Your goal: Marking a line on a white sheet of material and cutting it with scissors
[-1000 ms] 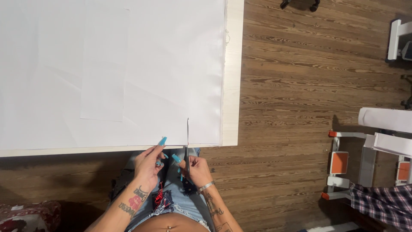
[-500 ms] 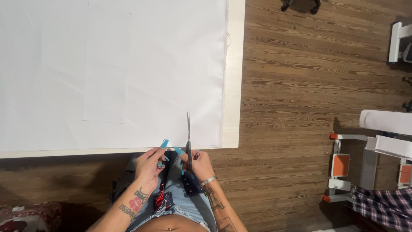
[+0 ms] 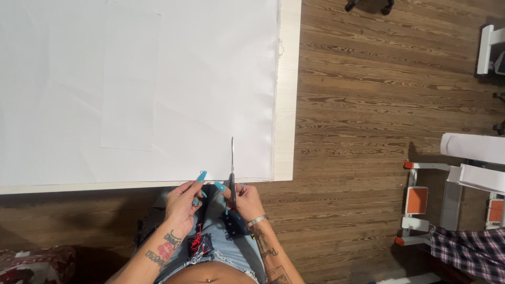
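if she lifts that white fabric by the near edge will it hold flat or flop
Probably flop: the white fabric lies thin with soft creases on the table. Likely light, so it may slide when pushed. The scissors in the right hand seem stiffer.

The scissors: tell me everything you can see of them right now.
The scissors show as a thin grey metal blade, seen nearly edge-on, pointing straight away from the person over the near edge of the white fabric. The blades look closed or almost closed. The handles are hidden in the right hand, which grips them at the table's front edge. The left hand is beside them, not touching.
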